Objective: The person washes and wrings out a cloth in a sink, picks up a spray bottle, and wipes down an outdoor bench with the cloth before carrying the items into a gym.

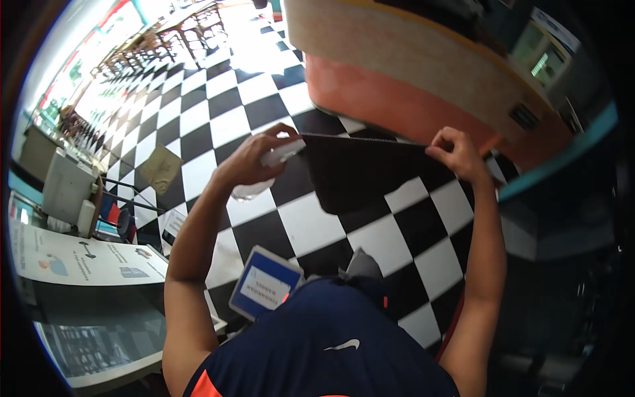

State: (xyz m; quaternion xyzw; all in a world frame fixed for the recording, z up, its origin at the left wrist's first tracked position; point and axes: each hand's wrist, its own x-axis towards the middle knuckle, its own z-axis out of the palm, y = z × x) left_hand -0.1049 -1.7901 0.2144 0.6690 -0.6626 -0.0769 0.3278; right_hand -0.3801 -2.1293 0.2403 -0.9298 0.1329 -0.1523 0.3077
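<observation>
Black, the cloth-like sheet (360, 173) I watch from afar hangs in front of the torso (324, 331), above the chequered floor (311, 225). The left hand (258, 157) grasps one upper corner along with a clear container (253, 191); the right hand (458, 153) pinches the other corner. To hold it well, I'd level both pinches, pull evenly and guard the container against slipping. The sheet's long axis, its taut top edge, runs left to right; its free edge points down.
</observation>
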